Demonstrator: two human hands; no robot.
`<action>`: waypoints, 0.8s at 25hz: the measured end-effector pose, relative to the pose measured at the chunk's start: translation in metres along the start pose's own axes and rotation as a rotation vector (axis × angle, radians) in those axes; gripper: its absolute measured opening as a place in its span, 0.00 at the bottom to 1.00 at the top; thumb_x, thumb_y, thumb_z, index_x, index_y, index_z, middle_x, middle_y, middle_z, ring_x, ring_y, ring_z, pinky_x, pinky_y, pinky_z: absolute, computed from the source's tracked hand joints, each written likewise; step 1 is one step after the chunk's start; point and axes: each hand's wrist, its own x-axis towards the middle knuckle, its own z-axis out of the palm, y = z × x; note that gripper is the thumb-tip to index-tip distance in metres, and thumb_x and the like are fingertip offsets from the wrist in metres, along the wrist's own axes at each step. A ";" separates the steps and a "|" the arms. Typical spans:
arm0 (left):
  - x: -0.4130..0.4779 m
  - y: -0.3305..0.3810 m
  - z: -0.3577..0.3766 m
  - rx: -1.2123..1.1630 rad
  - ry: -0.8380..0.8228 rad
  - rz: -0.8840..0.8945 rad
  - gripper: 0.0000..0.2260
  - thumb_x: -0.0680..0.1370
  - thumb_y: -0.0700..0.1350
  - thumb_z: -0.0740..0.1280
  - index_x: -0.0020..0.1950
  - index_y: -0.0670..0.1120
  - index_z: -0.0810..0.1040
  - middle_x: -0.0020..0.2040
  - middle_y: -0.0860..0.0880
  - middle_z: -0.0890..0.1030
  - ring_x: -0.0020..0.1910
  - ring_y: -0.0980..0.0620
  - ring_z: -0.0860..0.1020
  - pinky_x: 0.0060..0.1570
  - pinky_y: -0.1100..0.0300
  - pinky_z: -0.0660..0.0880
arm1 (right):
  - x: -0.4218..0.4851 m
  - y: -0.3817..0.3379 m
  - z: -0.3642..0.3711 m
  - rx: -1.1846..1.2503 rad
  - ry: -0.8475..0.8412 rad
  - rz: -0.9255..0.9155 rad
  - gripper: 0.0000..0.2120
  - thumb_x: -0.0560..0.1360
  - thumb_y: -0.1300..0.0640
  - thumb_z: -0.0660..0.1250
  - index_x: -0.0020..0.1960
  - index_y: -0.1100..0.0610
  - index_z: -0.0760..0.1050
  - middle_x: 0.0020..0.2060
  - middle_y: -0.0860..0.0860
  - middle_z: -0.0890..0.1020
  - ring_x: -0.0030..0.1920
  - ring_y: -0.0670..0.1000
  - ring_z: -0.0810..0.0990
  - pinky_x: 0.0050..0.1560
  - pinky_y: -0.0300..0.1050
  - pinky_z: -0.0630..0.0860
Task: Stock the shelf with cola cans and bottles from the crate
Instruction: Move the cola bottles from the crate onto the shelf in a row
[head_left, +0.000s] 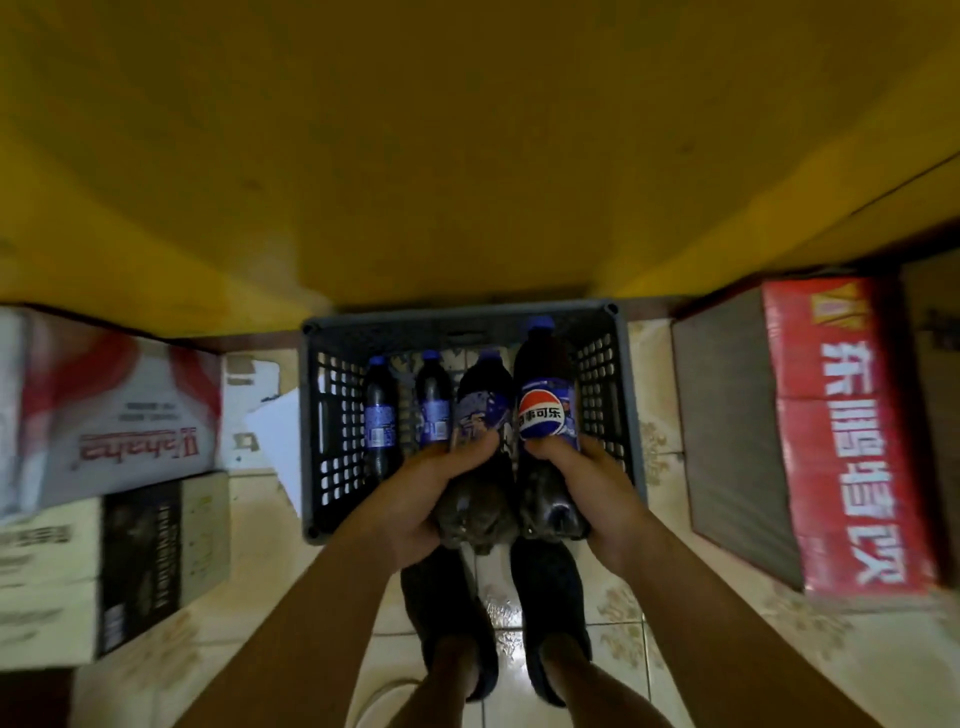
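A dark grey slotted crate (332, 431) stands on the tiled floor below a yellow shelf (467, 156). My left hand (415, 499) grips a large dark cola bottle (480, 410) by its lower body. My right hand (592, 488) grips a second large cola bottle (545, 395) with a red, white and blue logo. Both lie tilted over the crate's near edge, caps pointing away. Two smaller cola bottles (381, 415) (434, 402) with blue caps lie in the crate to the left. No cans are visible.
White and red cartons (114, 415) and a dark box (140, 561) sit on the floor to the left. A red carton (841, 431) stands at the right. A white sheet (280, 441) lies beside the crate. My feet in dark shoes (498, 623) stand just behind the crate.
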 end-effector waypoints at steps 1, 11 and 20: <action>-0.029 0.004 0.012 -0.010 -0.005 0.009 0.19 0.73 0.47 0.70 0.63 0.42 0.79 0.56 0.40 0.83 0.54 0.42 0.83 0.49 0.50 0.79 | -0.033 -0.012 0.003 0.026 -0.009 -0.019 0.17 0.71 0.58 0.73 0.60 0.53 0.77 0.47 0.55 0.86 0.46 0.54 0.85 0.45 0.49 0.81; -0.291 0.033 0.104 -0.053 0.008 0.388 0.26 0.68 0.37 0.71 0.66 0.39 0.74 0.54 0.38 0.83 0.51 0.41 0.83 0.46 0.50 0.82 | -0.301 -0.115 0.028 -0.091 -0.124 -0.255 0.17 0.72 0.57 0.73 0.59 0.49 0.74 0.53 0.54 0.83 0.53 0.55 0.83 0.58 0.58 0.79; -0.424 0.024 0.139 -0.181 -0.064 0.734 0.38 0.61 0.35 0.71 0.71 0.40 0.68 0.65 0.32 0.74 0.60 0.36 0.75 0.63 0.42 0.71 | -0.420 -0.158 0.031 -0.300 -0.287 -0.545 0.16 0.71 0.59 0.74 0.56 0.49 0.78 0.49 0.48 0.85 0.50 0.50 0.83 0.55 0.51 0.79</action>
